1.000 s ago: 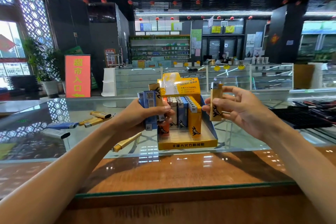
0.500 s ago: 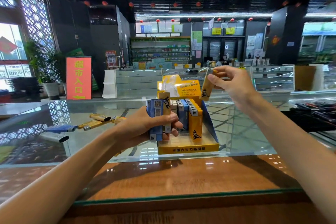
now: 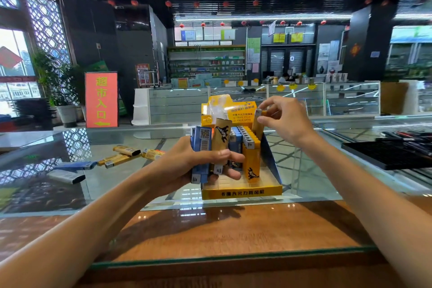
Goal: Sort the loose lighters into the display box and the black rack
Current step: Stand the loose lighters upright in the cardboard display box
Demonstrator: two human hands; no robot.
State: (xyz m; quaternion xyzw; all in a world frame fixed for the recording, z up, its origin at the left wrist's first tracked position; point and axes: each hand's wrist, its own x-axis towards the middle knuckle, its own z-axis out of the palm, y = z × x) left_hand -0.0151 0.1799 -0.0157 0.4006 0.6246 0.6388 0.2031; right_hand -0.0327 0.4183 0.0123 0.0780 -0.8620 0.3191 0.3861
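**Seating a lighter in the back corner**

Our right hand (image 3: 287,121) pinches a yellow lighter (image 3: 257,127) by its top, tilted at the back right of the display box (image 3: 242,192). We should straighten it, then lower it. Our left hand (image 3: 187,166) grips a bundle (image 3: 203,147) in front of the box.

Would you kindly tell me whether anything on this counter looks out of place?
Yes: several loose lighters lie flat and askew on the glass counter left of the display box. The bunch in the left hand is head-down, unlike the boxed ones.
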